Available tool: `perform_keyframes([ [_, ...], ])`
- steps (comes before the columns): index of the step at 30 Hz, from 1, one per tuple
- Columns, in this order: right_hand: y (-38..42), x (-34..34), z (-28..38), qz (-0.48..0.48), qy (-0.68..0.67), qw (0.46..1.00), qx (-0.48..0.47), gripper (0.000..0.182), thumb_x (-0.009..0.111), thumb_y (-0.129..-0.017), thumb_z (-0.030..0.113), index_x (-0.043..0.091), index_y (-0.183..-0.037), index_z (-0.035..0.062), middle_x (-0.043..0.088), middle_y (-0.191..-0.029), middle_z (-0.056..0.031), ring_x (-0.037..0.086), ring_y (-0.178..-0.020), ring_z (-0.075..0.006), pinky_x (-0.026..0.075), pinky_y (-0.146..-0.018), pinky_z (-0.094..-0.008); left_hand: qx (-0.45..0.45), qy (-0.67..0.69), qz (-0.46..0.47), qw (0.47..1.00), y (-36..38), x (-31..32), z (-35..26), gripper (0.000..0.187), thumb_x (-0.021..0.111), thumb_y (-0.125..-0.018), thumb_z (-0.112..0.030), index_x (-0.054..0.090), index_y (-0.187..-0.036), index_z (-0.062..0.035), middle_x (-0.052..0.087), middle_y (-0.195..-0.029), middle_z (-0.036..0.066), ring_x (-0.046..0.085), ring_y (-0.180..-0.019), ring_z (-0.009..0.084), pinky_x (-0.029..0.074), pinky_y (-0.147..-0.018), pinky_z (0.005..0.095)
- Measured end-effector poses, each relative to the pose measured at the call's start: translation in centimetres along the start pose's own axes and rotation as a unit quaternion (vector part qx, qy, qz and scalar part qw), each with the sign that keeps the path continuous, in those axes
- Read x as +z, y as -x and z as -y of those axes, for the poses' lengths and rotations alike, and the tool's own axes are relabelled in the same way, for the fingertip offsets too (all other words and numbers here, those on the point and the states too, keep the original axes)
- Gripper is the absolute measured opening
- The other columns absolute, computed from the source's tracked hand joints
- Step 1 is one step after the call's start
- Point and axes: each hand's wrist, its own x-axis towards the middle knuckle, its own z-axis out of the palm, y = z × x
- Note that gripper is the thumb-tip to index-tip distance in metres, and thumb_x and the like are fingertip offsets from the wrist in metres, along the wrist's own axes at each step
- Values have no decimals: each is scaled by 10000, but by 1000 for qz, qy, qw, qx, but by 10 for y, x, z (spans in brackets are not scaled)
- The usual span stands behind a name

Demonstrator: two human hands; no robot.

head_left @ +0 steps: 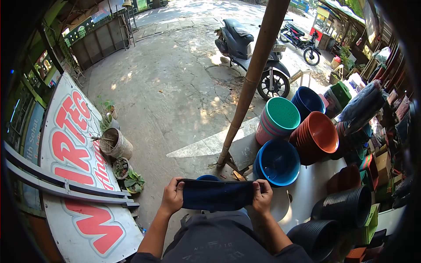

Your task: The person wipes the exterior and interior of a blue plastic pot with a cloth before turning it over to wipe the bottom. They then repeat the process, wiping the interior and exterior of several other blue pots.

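A dark navy cloth-like piece [218, 195] with a black upper edge is stretched out flat in front of my chest. At its left end my left hand [173, 196] is closed, thumb on the near face. My right hand [262, 197] grips the other end in the same way. Behind the dark piece, part of a blue round object [208, 178] shows above its top edge; the rest of it is hidden.
A bamboo pole [245, 94] rises just ahead. Stacked blue basins [277, 163], green basins [280, 114] and brown basins [318, 133] stand to the right, with black pots [342, 206] nearer. Potted plants [116, 142] and a lettered sign [83, 175] are at left; a scooter [245, 48] stands beyond.
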Motion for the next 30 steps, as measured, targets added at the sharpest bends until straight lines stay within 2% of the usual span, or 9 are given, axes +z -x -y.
perform_keyframes([
  [2,0,5,9,13,12,1000,6,235,687,-951,231,609,-920,11,587,-816,15,508,-758,-66,417,-701,-211,-16,3,-13,1000,0,9,17,333,505,-1038,-316,583,-1039,8,649,-779,115,614,-697,172,487,-662,307],
  [4,-4,3,23,50,68,996,42,227,719,-926,200,618,-976,3,618,-848,-9,543,-767,-72,449,-715,-220,-107,201,-24,973,-3,19,45,328,483,-1051,-314,588,-1060,-3,670,-862,59,619,-746,127,498,-695,270],
  [5,-8,3,32,47,68,996,41,227,719,-926,200,618,-976,3,618,-848,-9,543,-767,-72,449,-715,-220,-105,202,-22,973,-5,17,44,328,483,-1051,-314,588,-1060,-3,670,-862,59,619,-746,127,498,-695,270],
  [7,-18,1,49,107,-120,962,220,246,755,-884,139,619,-1053,22,627,-920,-33,583,-803,-91,480,-724,-214,-169,292,-15,941,-8,9,40,318,468,-1055,-323,585,-1087,-29,673,-942,37,621,-828,87,521,-755,249],
  [12,-30,-15,36,133,-253,898,333,373,752,-810,-29,566,-1133,-19,659,-946,-100,680,-914,-197,578,-832,-324,-220,348,22,911,-8,-7,27,309,489,-1049,-319,581,-1067,-25,671,-901,31,616,-780,73,514,-711,222],
  [17,-13,11,2,21,-232,931,280,271,762,-821,-1,573,-1013,29,654,-880,-46,657,-774,-137,550,-702,-254,-225,321,65,918,3,18,23,244,555,-1023,-208,582,-1134,7,682,-929,37,627,-780,76,524,-716,224],
  [19,0,25,-1,52,-126,959,249,303,791,-818,46,579,-1034,38,643,-893,-35,610,-805,-92,511,-719,-234,-238,332,129,904,12,31,7,350,570,-1010,-196,551,-1284,21,689,-1016,54,660,-857,103,572,-739,292],
  [22,20,56,-2,70,-122,966,216,325,798,-822,90,586,-1062,32,646,-896,-32,588,-792,-75,490,-692,-225,-246,333,133,901,24,62,2,347,553,-1018,-182,558,-1299,21,682,-1062,64,660,-893,115,573,-791,303],
  [30,42,71,-3,141,-14,983,119,270,713,-884,61,596,-1121,6,682,-987,-68,631,-894,-100,522,-795,-258,-165,283,120,937,43,101,6,396,517,-1024,-122,499,-1394,19,658,-1194,79,610,-1019,106,497,-906,255],
])
